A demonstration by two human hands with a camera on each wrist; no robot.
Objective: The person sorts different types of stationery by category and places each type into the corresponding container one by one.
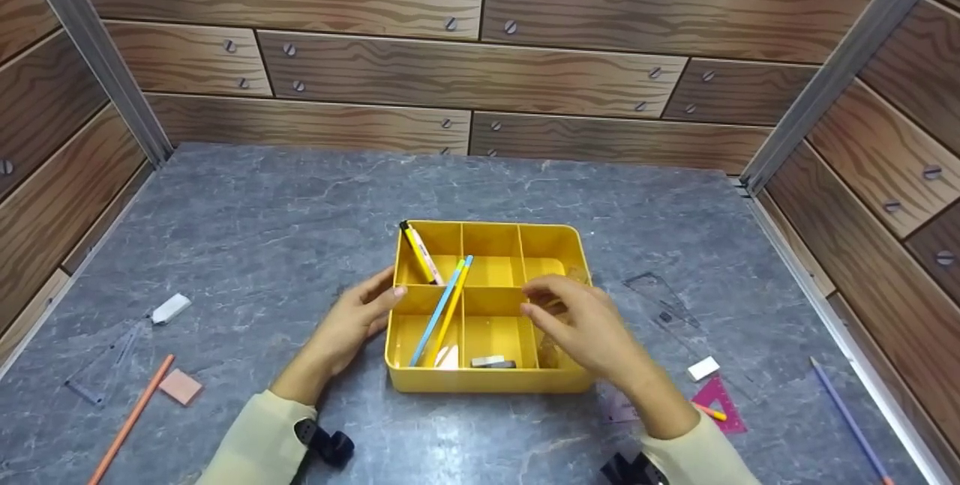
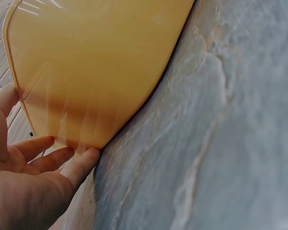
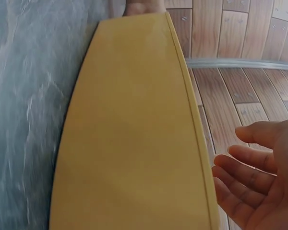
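Note:
A yellow box (image 1: 491, 381) with six compartments stands on the table. My left hand (image 1: 349, 324) rests against its left side, thumb at the rim; in the left wrist view, the fingertips touch the outer wall (image 2: 105, 62). Over the right-hand compartments hovers my right hand (image 1: 589, 324), fingers loosely bent and holding nothing. A yellow-black pen (image 1: 420, 254) and a pale pen (image 1: 426, 251) stand in the back left compartment. One blue pencil (image 1: 436, 312) and one yellow pencil (image 1: 452, 312) lean in the front left one. Small white and grey blocks (image 1: 489, 361) lie in the front middle.
Left on the table (image 1: 300, 193) are a white eraser (image 1: 171, 308), an orange pencil (image 1: 133, 417), a pink square (image 1: 181, 386) and a clear set square (image 1: 101, 372). To the right lie a clear ruler (image 1: 664, 305), white block (image 1: 703, 369), magenta triangle (image 1: 729, 408) and purple pencil (image 1: 847, 417).

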